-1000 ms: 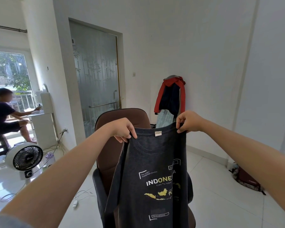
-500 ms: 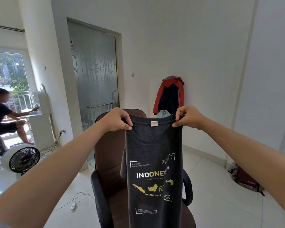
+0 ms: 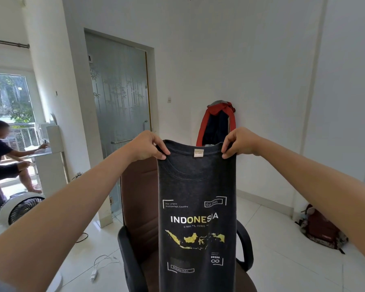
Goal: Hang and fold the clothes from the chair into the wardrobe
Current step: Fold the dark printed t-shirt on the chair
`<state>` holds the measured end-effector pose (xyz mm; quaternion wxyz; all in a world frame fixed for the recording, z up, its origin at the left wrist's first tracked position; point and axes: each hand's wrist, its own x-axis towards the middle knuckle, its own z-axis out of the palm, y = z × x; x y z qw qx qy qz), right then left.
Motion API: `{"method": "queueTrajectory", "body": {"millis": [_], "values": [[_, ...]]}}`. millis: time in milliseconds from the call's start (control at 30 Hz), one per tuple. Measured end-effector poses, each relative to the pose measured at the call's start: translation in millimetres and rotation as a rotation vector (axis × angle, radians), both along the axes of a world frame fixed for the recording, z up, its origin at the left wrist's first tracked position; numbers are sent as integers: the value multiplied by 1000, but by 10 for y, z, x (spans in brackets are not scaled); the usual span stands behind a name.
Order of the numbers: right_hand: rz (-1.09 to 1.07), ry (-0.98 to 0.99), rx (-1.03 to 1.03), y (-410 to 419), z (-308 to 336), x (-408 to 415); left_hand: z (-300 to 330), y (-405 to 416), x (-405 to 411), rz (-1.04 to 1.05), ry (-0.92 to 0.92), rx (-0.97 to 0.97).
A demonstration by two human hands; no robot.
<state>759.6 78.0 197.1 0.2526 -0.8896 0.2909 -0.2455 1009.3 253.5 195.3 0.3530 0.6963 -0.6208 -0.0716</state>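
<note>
A dark grey T-shirt (image 3: 196,186) with an "INDONESIA" print and a yellow map hangs straight down in front of me, folded narrow lengthwise. My left hand (image 3: 148,147) pinches its top left corner at the shoulder. My right hand (image 3: 239,142) pinches the top right corner. Behind the shirt stands a brown office chair (image 3: 139,199) with black armrests, its seat mostly hidden by the cloth. No wardrobe is in view.
A red and dark jacket (image 3: 217,123) hangs on the far wall. A frosted glass door (image 3: 118,106) is at the left, a floor fan (image 3: 21,207) and a seated person (image 3: 2,157) farther left. A white cable (image 3: 101,264) and a red backpack (image 3: 322,230) lie on the floor.
Both hands have lifted the T-shirt higher and pulled it straight, so it hangs flat and clear above the chair seat. The left sleeve no longer droops out at the side.
</note>
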Motion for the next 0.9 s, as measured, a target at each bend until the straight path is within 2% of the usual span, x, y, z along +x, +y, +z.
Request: {"method": "queueTrajectory", "body": {"millis": [167, 367, 567, 900], "values": [[-10, 107, -20, 33, -62, 101, -53, -22, 75, -14, -54, 76], [17, -21, 53, 67, -149, 82, -92, 7, 147, -22, 23, 53], [66, 19, 75, 80, -102, 58, -98, 6, 77, -26, 10, 74], [178, -213, 216, -42, 81, 73, -71, 24, 142, -36, 58, 0]]}}
